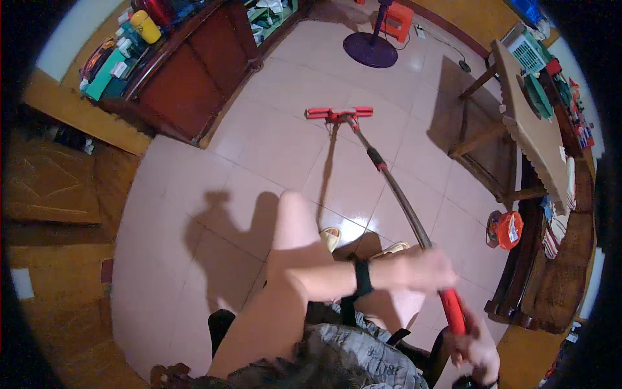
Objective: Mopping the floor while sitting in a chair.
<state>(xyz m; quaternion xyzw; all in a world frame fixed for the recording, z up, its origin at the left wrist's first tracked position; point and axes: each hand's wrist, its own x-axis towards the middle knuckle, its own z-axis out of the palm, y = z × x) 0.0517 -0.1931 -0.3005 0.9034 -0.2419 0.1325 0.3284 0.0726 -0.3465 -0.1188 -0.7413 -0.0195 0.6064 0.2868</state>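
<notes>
A long-handled floor mop point(398, 192) slants away from me across the pale tiled floor. Its flat red head point(339, 114) rests crosswise on the tiles ahead. My left hand point(427, 270), with a black band at the wrist, reaches across my legs and is closed around the pole; it looks slightly blurred. Lower down, my right hand point(474, 340) grips the end of the red handle sleeve point(453, 311). Below the pole, my feet show partly in yellowish slippers point(331, 238).
At left stands a dark red wooden cabinet point(189, 82) with bottles on top. A purple round stand base point(370, 50) and an orange plastic stool point(398, 22) are ahead. Rightward are a wooden table point(529, 121), a red bin point(510, 231) and a wooden bench point(559, 277).
</notes>
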